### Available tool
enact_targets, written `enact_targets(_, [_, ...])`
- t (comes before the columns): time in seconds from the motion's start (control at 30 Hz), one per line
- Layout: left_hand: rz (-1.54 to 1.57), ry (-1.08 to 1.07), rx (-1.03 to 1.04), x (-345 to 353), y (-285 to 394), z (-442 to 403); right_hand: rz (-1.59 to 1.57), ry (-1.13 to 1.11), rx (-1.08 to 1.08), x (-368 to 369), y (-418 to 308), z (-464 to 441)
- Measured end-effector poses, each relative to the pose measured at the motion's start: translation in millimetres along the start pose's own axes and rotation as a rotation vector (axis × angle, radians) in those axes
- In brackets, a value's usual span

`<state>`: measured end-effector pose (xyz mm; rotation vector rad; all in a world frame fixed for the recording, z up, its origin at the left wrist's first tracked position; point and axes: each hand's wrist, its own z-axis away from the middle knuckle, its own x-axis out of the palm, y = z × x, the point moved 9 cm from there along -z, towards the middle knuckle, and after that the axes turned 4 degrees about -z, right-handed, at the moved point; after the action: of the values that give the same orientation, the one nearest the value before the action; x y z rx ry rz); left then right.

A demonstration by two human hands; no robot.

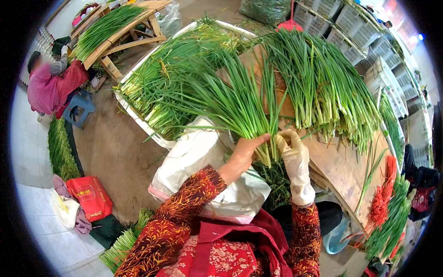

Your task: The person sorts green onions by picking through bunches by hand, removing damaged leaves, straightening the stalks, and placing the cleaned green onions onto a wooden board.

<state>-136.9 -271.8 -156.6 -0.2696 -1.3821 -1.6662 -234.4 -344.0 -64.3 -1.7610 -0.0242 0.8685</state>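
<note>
Near the middle of the head view, my bare left hand [244, 156] is closed round the lower stems of a bunch of long green leafy stalks [240, 108]. The leaves fan up and to the left. My right hand [293, 154], in a pale glove, is beside the stem ends, its fingers curled in a pinch at a few stalks on the bunch's right edge. Behind and right, a large pile of green stalks [323, 87] lies on a wooden board [332, 159]. Loose stalks fill a white-rimmed container [131, 108] at the left.
White sacking [194, 161] covers my lap. Red ties [384, 198] lie at the board's right edge. A person [50, 85] sits at far left by a wooden bench [124, 46] and blue stool [80, 107]. Stacked crates [350, 27] stand at back right; a red bag [90, 198] lies at left.
</note>
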Motion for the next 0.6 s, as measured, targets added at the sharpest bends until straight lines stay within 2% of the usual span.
enact_targets(0.03, [-0.002, -0.001, -0.002, 0.4, -1.2, 0.7, 0.056, 0.070, -0.115, -3.0, -12.6, -4.4])
enact_targets(0.1, [-0.049, 0.022, 0.011, -1.2, -2.0, 2.0, 0.040, 0.032, -0.064, 3.8, -13.9, -9.6])
enact_targets(0.17, [-0.037, 0.014, 0.013, -5.9, -4.9, -0.9, 0.007, 0.081, -0.175, 5.9, -20.0, -11.2])
enact_targets(0.2, [-0.022, 0.006, 0.014, -6.5, -4.3, -0.1, -0.128, 0.087, -0.129, 8.0, -10.6, -11.5])
enact_targets(0.23, [-0.021, 0.013, 0.011, -7.9, -4.2, 1.0, -0.130, 0.082, -0.124, 10.1, -7.5, -9.3])
enact_targets(0.3, [0.092, 0.020, -0.050, -6.1, -6.6, 2.1, -0.480, 0.077, -0.001, 12.4, 6.5, -4.4])
enact_targets(0.43, [0.143, 0.062, -0.083, -2.4, -2.8, 2.9, -0.777, 0.034, -0.036, -2.5, -7.5, 21.7])
enact_targets(0.47, [0.142, 0.058, -0.101, -1.1, -0.1, 4.0, -0.789, -0.015, -0.058, -7.7, -12.3, 28.7])
enact_targets(0.5, [0.140, 0.059, -0.104, -2.7, 1.3, 3.4, -0.725, -0.105, 0.086, -8.2, -7.8, 42.2])
enact_targets(0.57, [0.036, 0.107, -0.079, -11.5, 5.9, 2.7, -0.520, -0.490, 0.055, 4.0, -8.2, 74.5])
enact_targets(0.6, [0.016, 0.084, -0.070, -12.7, 6.6, 1.9, -0.395, -0.676, 0.231, 14.6, 16.6, 95.8])
